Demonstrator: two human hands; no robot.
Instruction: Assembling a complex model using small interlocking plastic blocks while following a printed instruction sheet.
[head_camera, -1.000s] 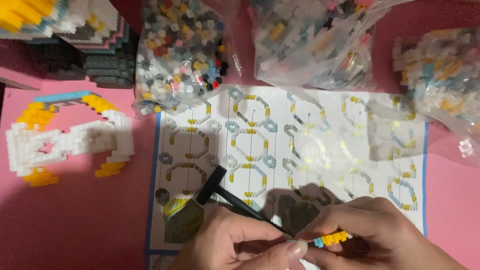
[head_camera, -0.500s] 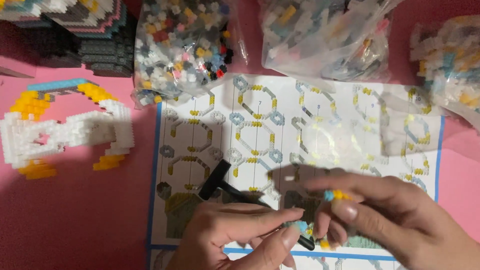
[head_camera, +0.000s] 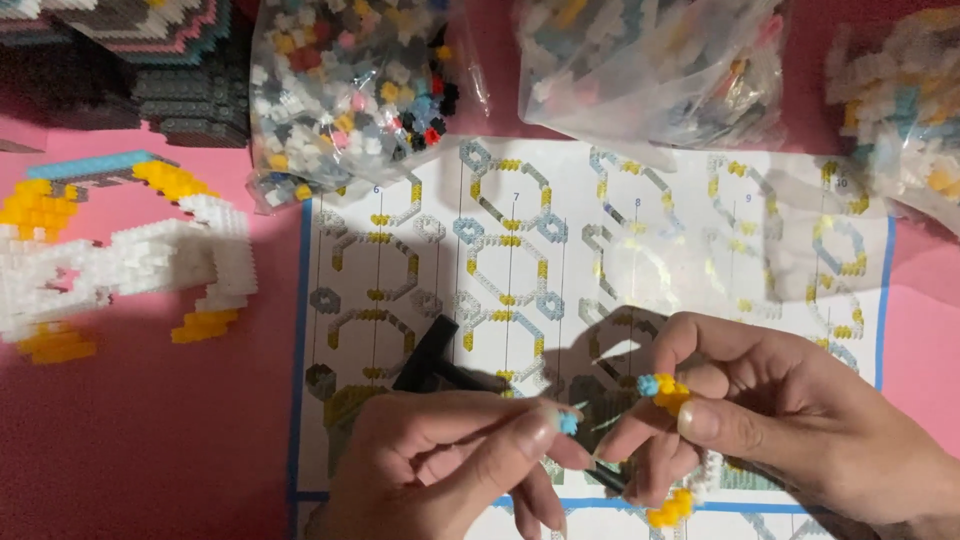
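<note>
The left hand (head_camera: 450, 460) was curled narrow at the lower middle of the view, its thumb and forefinger pinched on a tiny light blue brick (head_camera: 567, 422) at the fingertips, with what looked like a thin pale stick running through the same grip, though that was too blurred to be sure of. The right hand (head_camera: 780, 420) sat just beside it, also closed small, thumb and forefinger pinching a short piece of yellow bricks with a blue one at its tip (head_camera: 662, 388); the two pieces were near each other but apart. More yellow bricks (head_camera: 668, 510) showed under the right hand's lower fingers, and whether they belonged to the same build could not be told. Both hands hovered over a white instruction sheet (head_camera: 520, 230) with a blue border, printed with rows of hexagon-like build steps, lying on a pink table (head_camera: 150, 440). A black T-shaped tool (head_camera: 428, 358) lay on the sheet, partly hidden beneath the left hand. To the left of the sheet rested a finished white and yellow brick model (head_camera: 120, 262) with a light blue strip on top. Along the far edge lay clear bags of mixed small bricks: one (head_camera: 350, 90) touching the sheet's upper left corner, another (head_camera: 650, 60) at the top middle, a third (head_camera: 900, 100) at the right. Dark stacked brick layers (head_camera: 130, 60) filled the top left corner
</note>
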